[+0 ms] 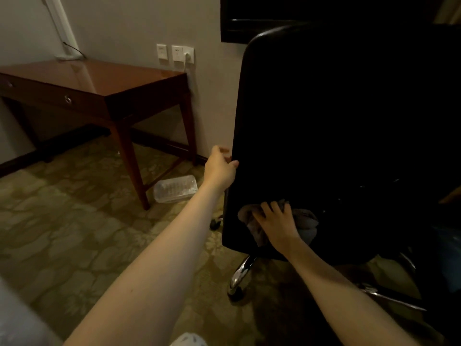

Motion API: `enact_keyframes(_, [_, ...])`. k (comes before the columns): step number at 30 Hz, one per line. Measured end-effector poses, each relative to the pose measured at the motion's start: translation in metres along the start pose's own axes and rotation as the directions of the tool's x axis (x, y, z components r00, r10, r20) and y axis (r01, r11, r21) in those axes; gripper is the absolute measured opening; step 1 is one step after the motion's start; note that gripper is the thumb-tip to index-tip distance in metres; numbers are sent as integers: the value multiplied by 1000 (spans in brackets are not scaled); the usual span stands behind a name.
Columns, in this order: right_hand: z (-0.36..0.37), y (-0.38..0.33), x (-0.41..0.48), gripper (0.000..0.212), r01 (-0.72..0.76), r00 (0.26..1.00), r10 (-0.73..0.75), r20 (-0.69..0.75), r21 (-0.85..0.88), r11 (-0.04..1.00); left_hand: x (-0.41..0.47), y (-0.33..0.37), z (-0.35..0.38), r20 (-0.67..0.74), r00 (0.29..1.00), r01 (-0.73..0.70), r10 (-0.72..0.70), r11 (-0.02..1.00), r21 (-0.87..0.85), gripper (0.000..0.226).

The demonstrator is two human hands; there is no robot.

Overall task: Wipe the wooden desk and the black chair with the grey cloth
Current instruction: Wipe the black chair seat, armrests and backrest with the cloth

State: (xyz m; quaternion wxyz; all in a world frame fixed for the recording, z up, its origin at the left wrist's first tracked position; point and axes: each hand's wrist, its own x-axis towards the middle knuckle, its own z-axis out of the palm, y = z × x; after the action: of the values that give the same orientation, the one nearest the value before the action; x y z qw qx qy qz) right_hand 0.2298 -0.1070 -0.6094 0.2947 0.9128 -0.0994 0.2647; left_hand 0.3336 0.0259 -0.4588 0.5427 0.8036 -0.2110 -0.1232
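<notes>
The black chair [336, 126] stands close in front of me, its tall backrest turned my way. My left hand [220, 168] grips the backrest's left edge, thumb on the near face and fingers curled round behind. My right hand [277, 222] presses the grey cloth [305, 222] flat against the lower part of the backrest, fingers spread over the bunched fabric. The wooden desk [99, 81] stands at the left against the wall, its glossy top bare, apart from both hands.
A clear plastic container [174, 188] lies on the patterned carpet by the desk's front right leg. The chair's chrome base legs [240, 273] and a castor reach out low. Wall sockets [175, 54] sit above the desk. A dark screen [249, 18] hangs on the wall.
</notes>
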Motion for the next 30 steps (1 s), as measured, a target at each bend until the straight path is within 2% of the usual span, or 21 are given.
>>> enact_keyframes(2, [-7,17,4,55,-2,995,3,-97,12,1000,-3,-13,6,15,993,115,-118,987,110,26])
enact_keyframes(3, [-13,29,7,53,-11,986,15,-167,22,1000,-5,-20,12,33,990,129,-136,979,158,24])
enact_keyframes(7, [-43,78,18,40,-53,908,67,-413,45,998,-19,-23,48,89,989,101,-114,986,134,17])
enact_keyframes(9, [-55,101,19,38,-112,848,141,-511,88,990,-24,-10,61,71,995,60,-67,993,98,23])
enact_keyframes(11, [-59,122,16,29,-232,752,302,-586,194,953,-27,4,68,56,998,33,-36,998,54,25])
enact_keyframes(13, [-55,136,11,25,-315,660,421,-621,280,907,-28,14,72,60,998,12,-10,1000,-21,23])
enact_keyframes(14, [-48,138,7,25,-320,647,432,-629,291,902,-28,17,76,57,998,8,-5,999,-37,22])
enact_keyframes(15, [-41,137,5,26,-291,664,398,-633,271,917,-29,18,79,36,999,1,0,999,-42,21])
enact_keyframes(18, [-10,125,-16,37,-157,799,170,-577,73,985,-36,13,95,-55,996,-71,67,996,-63,6])
enact_keyframes(21, [18,109,-43,43,-141,869,159,-468,73,987,-40,0,109,-74,989,-132,125,986,-104,1])
enact_keyframes(23, [39,94,-64,47,-114,929,147,-341,117,987,-40,-11,115,-40,989,-149,146,985,-87,4])
enact_keyframes(25, [60,78,-90,62,-80,990,91,-107,106,991,-39,-22,120,26,987,-153,156,985,-81,7])
enact_keyframes(27, [72,71,-112,74,-149,988,145,53,89,985,-39,-29,127,97,983,-153,156,988,-38,10])
enact_keyframes(28, [74,73,-118,74,-190,981,185,61,99,977,-39,-31,131,127,981,-152,150,988,9,12])
enact_keyframes(30, [68,85,-118,66,-220,973,228,-36,149,964,-41,-34,141,147,980,-148,132,984,103,14])
